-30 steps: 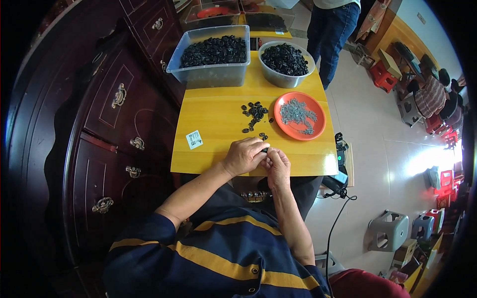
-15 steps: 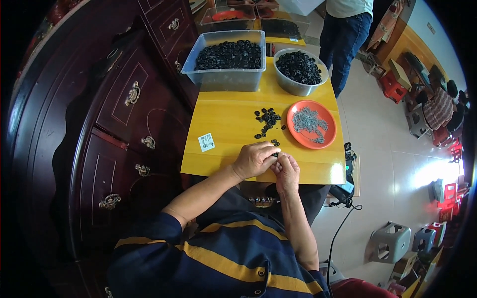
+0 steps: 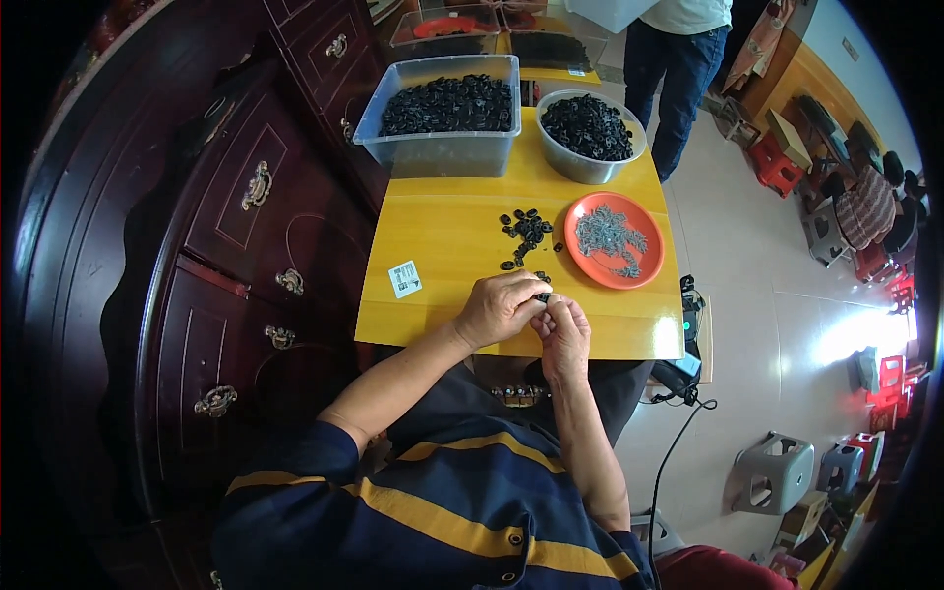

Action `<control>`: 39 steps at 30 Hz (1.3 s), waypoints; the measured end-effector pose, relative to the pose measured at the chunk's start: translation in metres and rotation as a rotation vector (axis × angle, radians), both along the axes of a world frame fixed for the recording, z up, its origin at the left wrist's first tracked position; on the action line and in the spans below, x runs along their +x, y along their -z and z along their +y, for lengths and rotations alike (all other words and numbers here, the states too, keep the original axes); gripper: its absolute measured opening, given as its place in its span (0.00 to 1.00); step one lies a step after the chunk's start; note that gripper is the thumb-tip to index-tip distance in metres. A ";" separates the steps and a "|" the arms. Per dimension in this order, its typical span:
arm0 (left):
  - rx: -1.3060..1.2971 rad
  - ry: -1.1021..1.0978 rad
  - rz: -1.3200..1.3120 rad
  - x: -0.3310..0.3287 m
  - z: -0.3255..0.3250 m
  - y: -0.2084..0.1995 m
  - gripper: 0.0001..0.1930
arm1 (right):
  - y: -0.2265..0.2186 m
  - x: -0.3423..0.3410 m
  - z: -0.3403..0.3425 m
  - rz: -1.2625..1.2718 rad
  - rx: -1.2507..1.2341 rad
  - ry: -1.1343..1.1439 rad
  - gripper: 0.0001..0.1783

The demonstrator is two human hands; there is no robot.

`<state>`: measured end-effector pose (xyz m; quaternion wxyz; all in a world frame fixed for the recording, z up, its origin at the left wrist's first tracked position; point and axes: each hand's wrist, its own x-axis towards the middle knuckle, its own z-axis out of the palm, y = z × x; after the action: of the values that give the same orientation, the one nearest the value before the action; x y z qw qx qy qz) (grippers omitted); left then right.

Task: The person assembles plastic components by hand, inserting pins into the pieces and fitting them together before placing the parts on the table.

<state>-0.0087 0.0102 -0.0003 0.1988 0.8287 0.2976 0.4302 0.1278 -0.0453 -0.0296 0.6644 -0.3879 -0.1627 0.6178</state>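
Two hands meet at the near edge of your yellow table, and between their fingertips sits one small black part, pinched from both sides.

Starting at the left, a dark wooden cabinet with brass handles stands right against the table's left edge, so you have no room on that side. A small white label lies near the near-left corner. Your left hand is curled, fingers closed down onto the black part; your right hand presses against it from the right, thumb and fingers closed on the same piece.

At the far-left corner a clear plastic bin is heaped with black parts. Right of it, at the far-right corner, a grey round bowl holds more of them. A loose scatter of black parts lies mid-table, just beyond your hands. Right of that, an orange plate carries a pile of small grey metal pieces, close to the right edge.

Bare tabletop lies between the label and the bin. Past the right edge the pale floor is open; a person in jeans stands beyond the far-right corner.
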 end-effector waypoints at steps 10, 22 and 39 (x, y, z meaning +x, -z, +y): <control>-0.018 -0.028 0.015 -0.002 -0.001 0.000 0.10 | 0.006 -0.003 0.002 -0.007 0.016 -0.009 0.06; -0.195 0.053 0.083 -0.010 0.001 -0.006 0.09 | 0.020 0.006 -0.003 -0.488 0.145 -0.057 0.11; -0.261 -0.184 0.051 -0.048 0.122 -0.057 0.13 | 0.018 0.039 0.001 -1.184 0.176 0.163 0.06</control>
<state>-0.0570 0.1323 0.0567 0.2569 0.7758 0.4308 0.3829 0.1664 -0.0441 -0.0475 0.5354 -0.6208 -0.5252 0.2282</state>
